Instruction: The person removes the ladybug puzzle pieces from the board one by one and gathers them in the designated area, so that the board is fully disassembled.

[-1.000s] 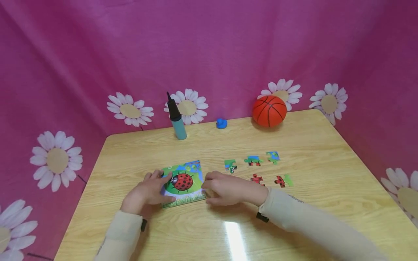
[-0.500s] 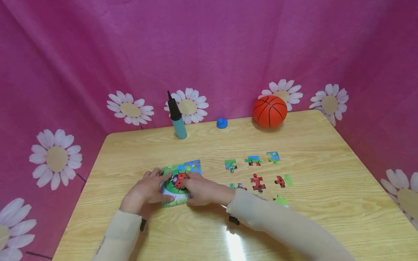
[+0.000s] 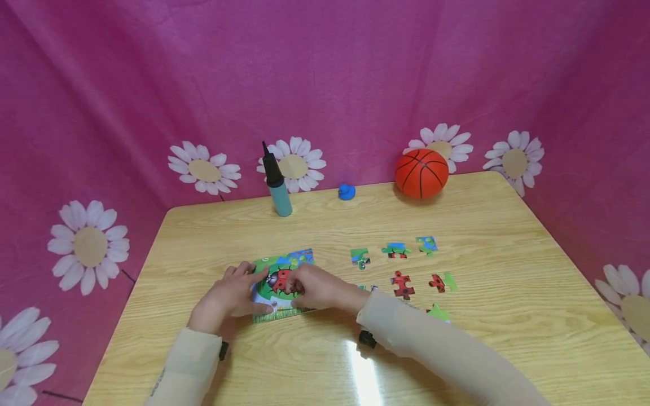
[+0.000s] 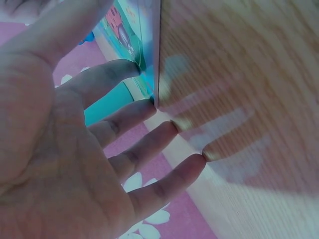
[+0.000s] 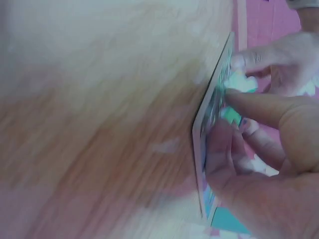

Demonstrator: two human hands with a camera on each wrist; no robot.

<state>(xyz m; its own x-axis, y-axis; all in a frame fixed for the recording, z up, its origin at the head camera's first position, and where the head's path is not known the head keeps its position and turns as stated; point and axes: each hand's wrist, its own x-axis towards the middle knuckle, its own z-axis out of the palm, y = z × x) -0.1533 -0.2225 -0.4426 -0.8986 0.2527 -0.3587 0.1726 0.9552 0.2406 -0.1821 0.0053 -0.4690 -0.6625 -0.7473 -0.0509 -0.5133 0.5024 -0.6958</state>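
Observation:
A flat puzzle board [image 3: 276, 317] printed with a ladybug [image 3: 280, 278] on green lies on the left half of the table. My left hand [image 3: 225, 296] rests at its left edge, fingers straight and spread, thumb over the lower part. In the left wrist view the fingertips [image 4: 189, 167] touch the tabletop beside the board. Over the ladybug, my right hand [image 3: 322, 288] has its fingers curled down, with the thumb [image 5: 259, 107] at the near edge. Whether a piece sits between those fingertips is unclear. Loose puzzle pieces [image 3: 403, 286] lie to the right; the right sleeve may cover some.
Along the back of the wooden table [image 3: 487, 225] stand a teal and black hand pump [image 3: 279, 192], a blue rubber duck [image 3: 347, 192] and a small orange basketball [image 3: 421, 173]. A pink curtain [image 3: 325, 84] with white daisies encloses the back and sides.
My right hand has moved left from the board's right edge onto the ladybug, uncovering loose pieces on the right. My left hand has stayed in place.

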